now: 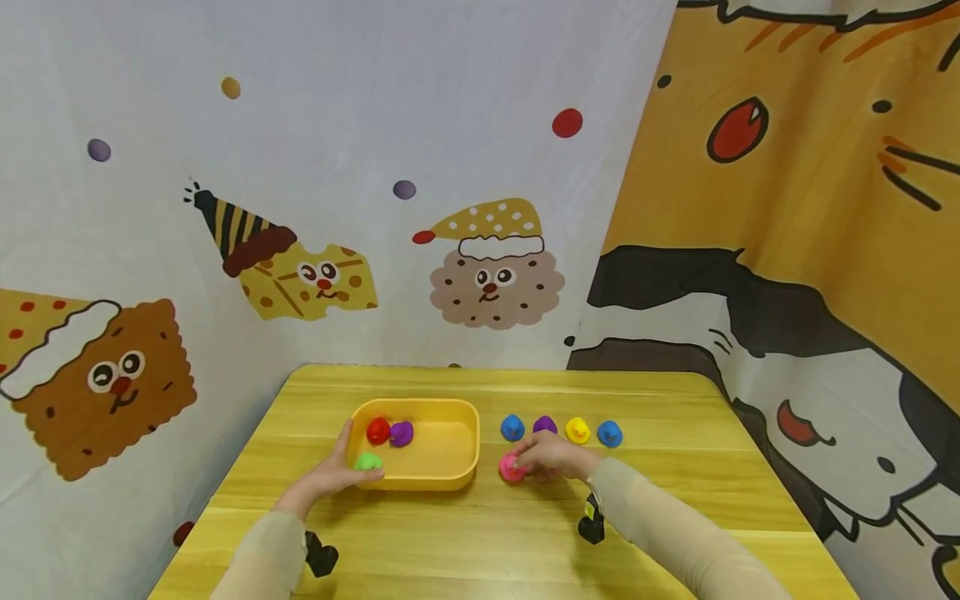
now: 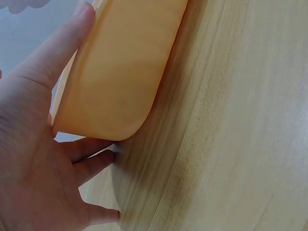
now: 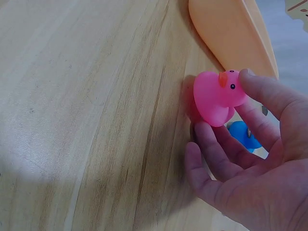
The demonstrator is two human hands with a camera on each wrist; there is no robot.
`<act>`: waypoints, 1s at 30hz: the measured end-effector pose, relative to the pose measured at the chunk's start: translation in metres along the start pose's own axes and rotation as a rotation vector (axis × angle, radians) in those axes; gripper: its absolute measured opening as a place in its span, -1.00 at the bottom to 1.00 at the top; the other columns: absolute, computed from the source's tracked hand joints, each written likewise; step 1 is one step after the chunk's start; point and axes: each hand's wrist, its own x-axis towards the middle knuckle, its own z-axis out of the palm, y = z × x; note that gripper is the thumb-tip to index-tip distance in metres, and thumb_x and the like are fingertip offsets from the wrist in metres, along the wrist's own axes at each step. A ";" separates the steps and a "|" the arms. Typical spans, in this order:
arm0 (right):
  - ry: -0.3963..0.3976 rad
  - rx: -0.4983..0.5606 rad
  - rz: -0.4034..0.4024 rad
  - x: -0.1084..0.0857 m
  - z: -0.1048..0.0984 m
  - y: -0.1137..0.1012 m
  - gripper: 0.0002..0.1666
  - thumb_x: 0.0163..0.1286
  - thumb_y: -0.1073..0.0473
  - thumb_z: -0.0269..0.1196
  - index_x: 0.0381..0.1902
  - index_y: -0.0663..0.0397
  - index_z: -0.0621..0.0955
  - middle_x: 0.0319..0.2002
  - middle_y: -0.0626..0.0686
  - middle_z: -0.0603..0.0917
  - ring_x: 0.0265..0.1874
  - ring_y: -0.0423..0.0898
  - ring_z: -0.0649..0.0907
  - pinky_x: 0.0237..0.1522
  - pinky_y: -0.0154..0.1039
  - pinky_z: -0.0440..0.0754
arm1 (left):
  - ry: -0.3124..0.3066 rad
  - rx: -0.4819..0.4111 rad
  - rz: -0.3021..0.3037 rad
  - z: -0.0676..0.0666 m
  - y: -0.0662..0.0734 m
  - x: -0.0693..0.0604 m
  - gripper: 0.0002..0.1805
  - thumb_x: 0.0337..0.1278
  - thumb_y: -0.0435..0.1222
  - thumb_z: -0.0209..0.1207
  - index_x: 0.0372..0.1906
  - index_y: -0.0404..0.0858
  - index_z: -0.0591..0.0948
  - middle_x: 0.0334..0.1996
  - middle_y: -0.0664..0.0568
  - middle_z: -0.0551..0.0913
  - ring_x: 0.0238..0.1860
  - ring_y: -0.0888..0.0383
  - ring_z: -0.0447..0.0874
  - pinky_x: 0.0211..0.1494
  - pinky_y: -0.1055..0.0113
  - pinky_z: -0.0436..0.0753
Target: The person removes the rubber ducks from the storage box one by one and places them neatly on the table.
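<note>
On the yellow wood-grained table, a rounded pink toy duck is pinched by the half-closed right hand; a rectangular yellow-orange tray is gripped by the wide-spread left hand.

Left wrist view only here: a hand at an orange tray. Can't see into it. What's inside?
Observer: Inside the tray are three items: a red toy, a purple toy and a green toy.

Operator: Where's the right hand?

Observer: The right hand is beside the tray, holding a pink duck between thumb and fingers.

Operator: Any others outside?

Observer: Yes, a row of four: a blue duck, a second purple toy partly behind the hand, a yellow duck, another blue duck.
</note>
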 end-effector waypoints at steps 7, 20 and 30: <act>-0.003 0.010 -0.022 0.002 -0.001 0.002 -0.69 0.17 0.27 0.38 -0.10 0.23 0.69 -0.52 -0.03 0.58 -0.50 -0.16 0.51 -0.50 -0.29 0.46 | 0.004 -0.005 0.035 0.000 0.001 0.000 0.41 -0.03 0.00 0.42 0.48 -0.27 -0.49 0.43 -0.54 -0.28 0.39 -0.51 -0.18 0.35 -0.34 -0.09; 0.000 -0.031 -0.055 0.001 -0.001 -0.001 -0.71 0.21 0.30 0.37 -0.09 0.29 0.69 -0.54 -0.04 0.60 -0.58 -0.15 0.42 -0.51 -0.31 0.42 | 0.002 0.012 0.024 0.000 0.006 -0.006 0.38 0.02 0.02 0.37 0.47 -0.27 -0.52 0.42 -0.56 -0.28 0.36 -0.56 -0.15 0.31 -0.40 -0.06; 0.029 -0.143 -0.119 0.001 -0.006 -0.004 -0.70 0.18 0.30 0.37 -0.11 0.28 0.70 -0.56 -0.03 0.59 -0.58 -0.15 0.43 -0.52 -0.31 0.36 | 0.004 0.017 0.005 0.001 0.006 -0.005 0.37 0.02 0.00 0.39 0.48 -0.25 -0.50 0.44 -0.52 -0.29 0.38 -0.53 -0.16 0.33 -0.38 -0.06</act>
